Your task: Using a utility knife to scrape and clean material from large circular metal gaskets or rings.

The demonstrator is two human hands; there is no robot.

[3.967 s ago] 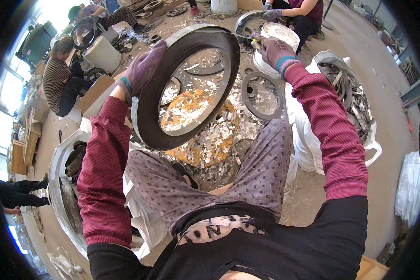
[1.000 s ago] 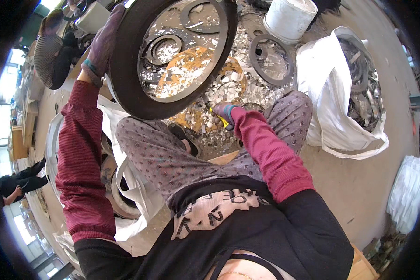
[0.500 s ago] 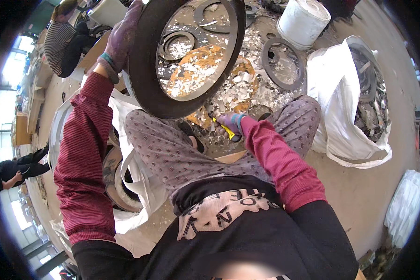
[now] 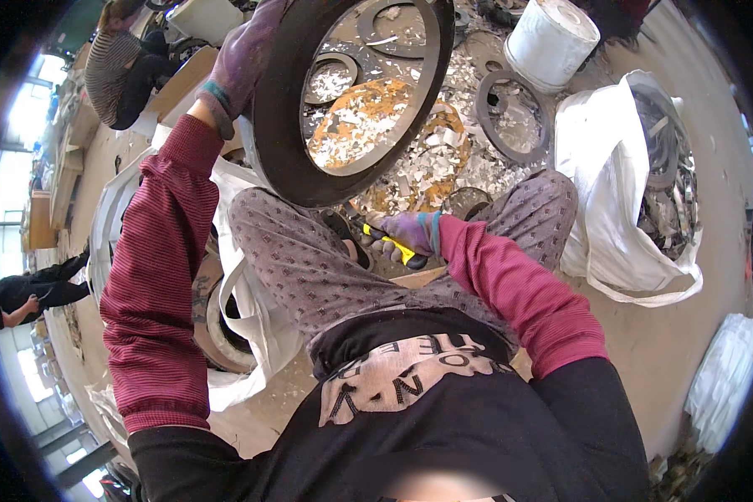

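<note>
My left hand (image 4: pixel 244 67), in a purple and grey glove, is closed on the upper left rim of a large dark ring (image 4: pixel 278 146), which looks like rubber. The ring stands tilted on edge over the floor in front of my legs. Below its lower edge, my gloved right hand (image 4: pixel 407 232) is wrapped round a yellow and black utility knife (image 4: pixel 402 251). The knife's front end points up and left, close to the ring's bottom rim; whether it touches, I cannot tell. Through the ring's opening show a rusty orange disc (image 4: pixel 364 117) and white scraps.
Flat dark rings (image 4: pixel 484 125) lie among scraps ahead. A white bucket (image 4: pixel 552 46) stands far right. At the right, a white sack (image 4: pixel 594 159) holds rings and scrap; another sack (image 4: pixel 255 322) with rings is by my left leg. A person (image 4: pixel 113 71) crouches far left.
The ring and my left hand have shifted slightly to the right. My right hand has moved left with the knife, bringing its front end nearer the ring's lower rim.
</note>
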